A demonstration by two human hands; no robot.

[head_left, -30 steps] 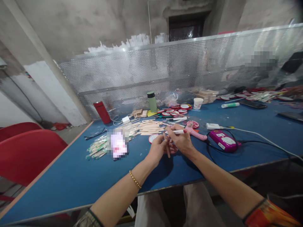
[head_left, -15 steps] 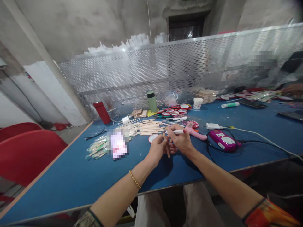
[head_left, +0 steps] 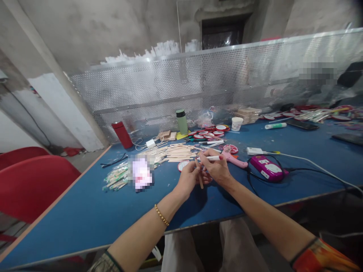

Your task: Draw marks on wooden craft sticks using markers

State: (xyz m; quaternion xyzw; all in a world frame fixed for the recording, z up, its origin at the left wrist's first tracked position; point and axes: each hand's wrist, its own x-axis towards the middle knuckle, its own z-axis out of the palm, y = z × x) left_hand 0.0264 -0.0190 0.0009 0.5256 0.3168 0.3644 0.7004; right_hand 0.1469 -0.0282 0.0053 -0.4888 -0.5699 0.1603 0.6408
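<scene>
My left hand (head_left: 189, 176) is closed on a flat wooden craft stick (head_left: 201, 180), which it holds up at a slant above the blue table. In my right hand (head_left: 217, 166) is a white pen (head_left: 211, 158) with a red end, pinched between thumb and fingers. The pen's tip points left, near the top of the stick; whether it touches cannot be made out. Just behind the hands lies a pile of loose wooden sticks (head_left: 181, 152). A round white disc with a red rim (head_left: 183, 165) sits beside my left hand, partly covered by it.
Right of my hands lie a pink glue gun (head_left: 236, 161) and a purple power strip (head_left: 267, 168) with cables. A blurred phone (head_left: 142, 173) rests on wrapped sticks (head_left: 117, 177) at left. Behind stand a red bottle (head_left: 122, 135), a green bottle (head_left: 182, 121) and a paper cup (head_left: 237, 124).
My two hands, the stick and the pen have hardly moved. At the far right, another person's hand has gone from the edge of the view.
</scene>
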